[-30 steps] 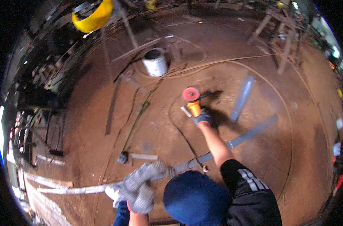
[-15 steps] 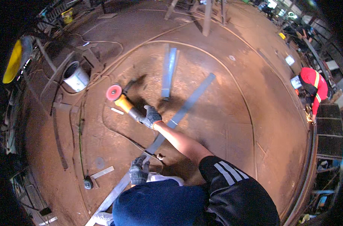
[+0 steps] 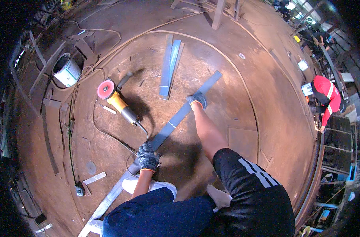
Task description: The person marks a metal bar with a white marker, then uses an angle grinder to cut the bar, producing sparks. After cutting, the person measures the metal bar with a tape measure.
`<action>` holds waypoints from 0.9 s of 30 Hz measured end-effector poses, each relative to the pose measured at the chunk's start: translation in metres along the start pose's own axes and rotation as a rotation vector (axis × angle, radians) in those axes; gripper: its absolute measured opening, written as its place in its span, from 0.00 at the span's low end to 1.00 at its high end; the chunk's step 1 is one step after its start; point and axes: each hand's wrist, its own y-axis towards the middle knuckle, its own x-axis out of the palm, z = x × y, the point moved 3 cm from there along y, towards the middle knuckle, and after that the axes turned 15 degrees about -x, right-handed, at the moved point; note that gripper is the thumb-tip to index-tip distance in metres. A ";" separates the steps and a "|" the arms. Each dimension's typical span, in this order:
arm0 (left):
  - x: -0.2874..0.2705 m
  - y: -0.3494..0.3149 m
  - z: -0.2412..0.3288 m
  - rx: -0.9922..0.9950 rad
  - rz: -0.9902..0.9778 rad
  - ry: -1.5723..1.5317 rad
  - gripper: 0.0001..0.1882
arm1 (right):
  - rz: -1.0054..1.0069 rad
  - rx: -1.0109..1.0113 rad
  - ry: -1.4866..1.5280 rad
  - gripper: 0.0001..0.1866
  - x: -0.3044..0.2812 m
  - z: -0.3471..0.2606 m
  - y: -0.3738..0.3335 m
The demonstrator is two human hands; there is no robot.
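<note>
A long grey metal flat bar runs diagonally across the floor, with a pale line marked across it. My right hand, in a dark knitted glove, grips the bar's upper part. Farther down the same bar, my gloved left hand has its fingers and thumb around the edges; its underside is hidden. To the left, a yellow and black angle grinder with a red disc lies on the floor, touched by neither hand. Its cord passes close to my left hand.
Several shorter flat bars lie together ahead. A white bucket, a tape measure, a loose grey disc and hoses lie to the left. A co-worker in a red top bends at the far right.
My right hand has let go of the grinder, which now rests on the floor, and has moved right onto the flat bar. My left hand has reached slightly forward along the bar.
</note>
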 end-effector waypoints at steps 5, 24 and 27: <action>-0.023 0.022 0.012 -0.143 -0.088 -0.048 0.41 | 0.000 0.052 0.049 0.18 0.024 0.029 0.041; -0.005 0.037 0.001 -0.115 -0.269 -0.328 0.36 | -0.079 0.122 1.887 0.14 -0.010 0.009 0.019; -0.010 0.034 -0.004 -0.151 -0.292 -0.254 0.36 | 0.015 0.102 1.832 0.14 -0.034 -0.016 -0.006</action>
